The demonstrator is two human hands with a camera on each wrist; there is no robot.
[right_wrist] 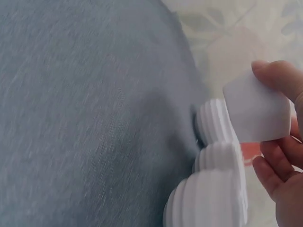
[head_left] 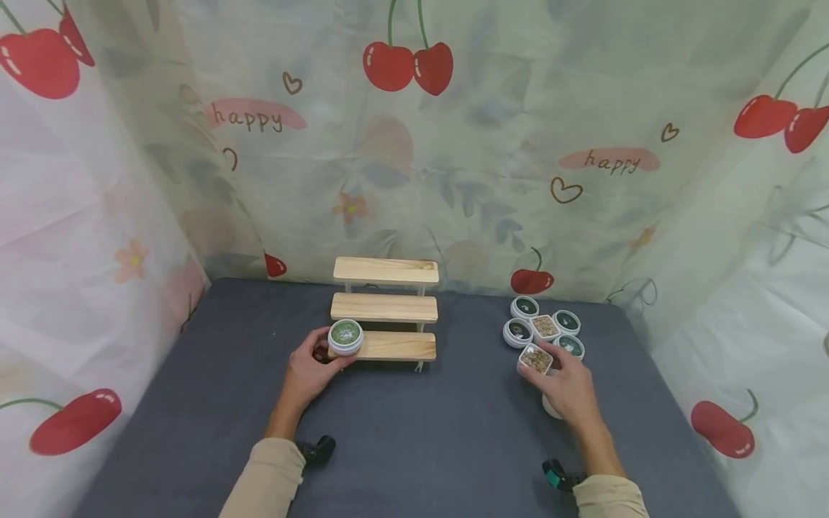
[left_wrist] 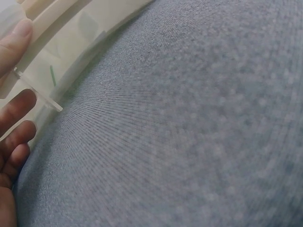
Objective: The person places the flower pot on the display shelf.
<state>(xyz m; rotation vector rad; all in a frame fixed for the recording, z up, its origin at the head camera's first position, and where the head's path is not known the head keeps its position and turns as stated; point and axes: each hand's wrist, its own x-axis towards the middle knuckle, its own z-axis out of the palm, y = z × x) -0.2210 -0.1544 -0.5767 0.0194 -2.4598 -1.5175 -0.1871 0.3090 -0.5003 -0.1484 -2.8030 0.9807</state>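
Note:
My left hand (head_left: 308, 370) grips a small round white pot with a green top (head_left: 345, 337) at the left end of the lowest step of a three-step wooden rack (head_left: 398, 346). In the left wrist view, the thumb (left_wrist: 16, 42) presses the pot's side near the step. My right hand (head_left: 570, 385) pinches a square white pot with a speckled brown top (head_left: 535, 359), raised above the table in front of the pot group. The right wrist view shows this pot's smooth white side (right_wrist: 258, 109) between thumb and fingers.
Round white pots with dark green tops (head_left: 567, 321) and another square pot (head_left: 545, 327) cluster at the back right. Another white pot (head_left: 550, 409) is partly hidden under my right hand. A dark grey cloth (head_left: 421, 439) covers the table; printed curtains (head_left: 414, 158) enclose it.

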